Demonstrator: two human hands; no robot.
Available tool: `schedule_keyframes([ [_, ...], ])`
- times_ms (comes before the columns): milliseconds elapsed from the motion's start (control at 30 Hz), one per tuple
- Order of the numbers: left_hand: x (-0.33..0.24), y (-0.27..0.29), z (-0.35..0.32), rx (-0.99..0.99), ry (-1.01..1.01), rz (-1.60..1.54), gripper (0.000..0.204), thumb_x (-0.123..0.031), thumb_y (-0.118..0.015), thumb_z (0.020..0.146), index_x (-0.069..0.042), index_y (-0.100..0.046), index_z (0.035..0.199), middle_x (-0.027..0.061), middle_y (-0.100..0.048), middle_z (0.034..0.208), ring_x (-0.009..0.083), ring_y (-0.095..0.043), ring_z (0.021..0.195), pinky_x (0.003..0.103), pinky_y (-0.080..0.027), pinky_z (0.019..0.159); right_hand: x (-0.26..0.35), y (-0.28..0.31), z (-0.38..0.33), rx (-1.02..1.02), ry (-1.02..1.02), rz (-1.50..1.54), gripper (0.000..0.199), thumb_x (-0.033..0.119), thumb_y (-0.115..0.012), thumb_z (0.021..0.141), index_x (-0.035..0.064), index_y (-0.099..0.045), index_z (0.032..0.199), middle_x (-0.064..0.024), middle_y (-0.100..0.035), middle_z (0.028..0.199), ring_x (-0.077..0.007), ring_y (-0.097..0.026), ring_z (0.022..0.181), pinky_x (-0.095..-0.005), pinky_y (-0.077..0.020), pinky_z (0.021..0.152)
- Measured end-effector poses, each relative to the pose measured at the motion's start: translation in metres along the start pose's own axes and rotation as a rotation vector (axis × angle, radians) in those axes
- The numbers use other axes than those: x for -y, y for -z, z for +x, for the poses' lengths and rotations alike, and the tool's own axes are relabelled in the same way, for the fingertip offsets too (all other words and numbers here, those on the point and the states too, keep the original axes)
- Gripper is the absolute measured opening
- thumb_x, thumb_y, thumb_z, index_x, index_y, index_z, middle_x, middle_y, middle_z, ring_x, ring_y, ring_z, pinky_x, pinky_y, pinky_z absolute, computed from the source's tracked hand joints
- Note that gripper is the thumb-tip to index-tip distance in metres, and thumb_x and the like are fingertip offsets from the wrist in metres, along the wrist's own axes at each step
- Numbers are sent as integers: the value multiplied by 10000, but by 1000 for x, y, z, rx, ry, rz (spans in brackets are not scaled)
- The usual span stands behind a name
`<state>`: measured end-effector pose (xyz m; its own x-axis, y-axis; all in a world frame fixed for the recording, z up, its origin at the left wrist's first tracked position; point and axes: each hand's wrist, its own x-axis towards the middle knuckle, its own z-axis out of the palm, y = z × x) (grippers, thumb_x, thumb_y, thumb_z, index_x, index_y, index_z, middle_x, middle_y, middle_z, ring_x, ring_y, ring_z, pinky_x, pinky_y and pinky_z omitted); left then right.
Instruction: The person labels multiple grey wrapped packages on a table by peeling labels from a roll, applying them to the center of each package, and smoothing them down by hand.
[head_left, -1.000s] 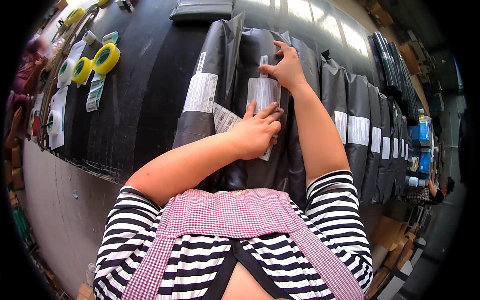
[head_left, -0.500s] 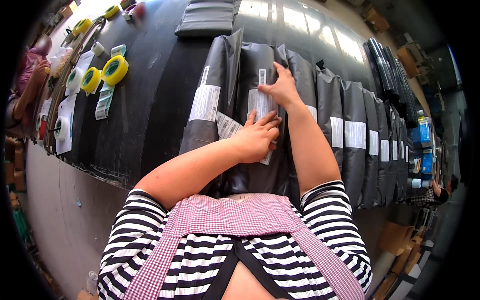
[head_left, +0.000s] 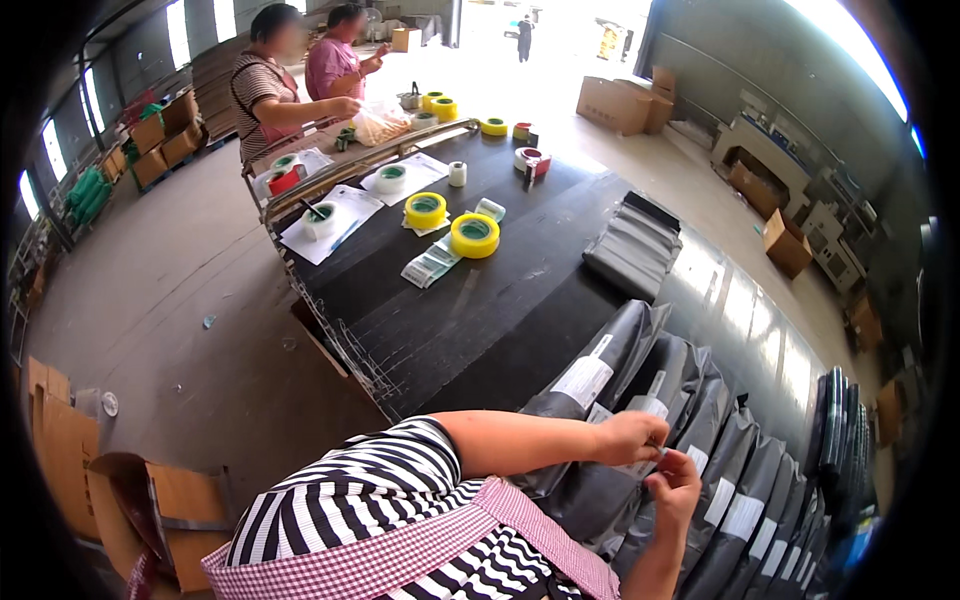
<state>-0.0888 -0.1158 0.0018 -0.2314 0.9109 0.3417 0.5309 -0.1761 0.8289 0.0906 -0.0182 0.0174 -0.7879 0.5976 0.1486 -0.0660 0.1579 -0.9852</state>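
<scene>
My left hand [head_left: 632, 438] and my right hand [head_left: 676, 482] meet above a row of filled dark grey mailing bags. Both sets of fingers are pinched at the same spot; whatever lies between them is too small to make out. Below my hands is a grey bag [head_left: 672, 358] with a white label [head_left: 650, 406], partly covered by my left hand. To its left lies another grey bag [head_left: 628, 335], which carries a white shipping label [head_left: 582, 382]. More labelled bags [head_left: 765, 470] lean side by side to the right.
Folded grey bags [head_left: 632, 248] lie farther back on the black table [head_left: 350, 310]. Yellow tape rolls [head_left: 475, 236] sit beside a strip of printed labels [head_left: 432, 266]. Two people [head_left: 265, 95] stand at the table's far left end. Cardboard boxes [head_left: 180, 510] are on the floor at lower left.
My view has swung left and up, showing more of the room. My hands have lifted off the labelled bag and come together, fingertips pinched.
</scene>
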Motion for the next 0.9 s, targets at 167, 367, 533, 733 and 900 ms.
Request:
schedule_keyframes([
  [167,-40,5,-3,27,15,-148,284,-228,-804,819,-32,-598,830,141,-599,780,299,-581,718,409,-464,667,28,-10,-34,-146,-31,-55,419,-45,-768,803,35,-610,1182,3,-631,910,-76,-603,785,-221,-496,706],
  [367,-55,39,-13,178,368,-244,256,-217,-828,815,-17,-676,867,104,-629,717,139,-541,659,349,-479,616,48,-21,-25,-57,-132,-148,304,4,-721,876,27,-616,1160,-2,-643,850,-66,-612,770,-213,-487,669],
  [533,-47,16,-3,228,215,-461,193,-68,-784,844,12,-705,1000,55,-717,877,92,-631,806,273,-526,736,54,3,-38,-91,-147,-51,384,-33,-674,846,3,-581,1216,-51,-699,914,-94,-653,837,-237,-513,735],
  [733,-75,-5,12,186,234,-195,98,-48,-751,875,-2,-688,936,19,-693,842,62,-609,802,258,-506,726,48,31,-40,-119,-151,-40,209,48,-734,864,-6,-675,1058,-57,-717,886,-98,-658,829,-245,-519,730],
  [900,-68,-39,25,76,142,-65,187,-131,-788,830,7,-705,924,127,-710,791,190,-645,705,324,-513,698,21,67,-33,-130,-190,-70,126,86,-767,862,2,-703,931,-33,-713,832,-90,-645,789,-247,-503,712],
])
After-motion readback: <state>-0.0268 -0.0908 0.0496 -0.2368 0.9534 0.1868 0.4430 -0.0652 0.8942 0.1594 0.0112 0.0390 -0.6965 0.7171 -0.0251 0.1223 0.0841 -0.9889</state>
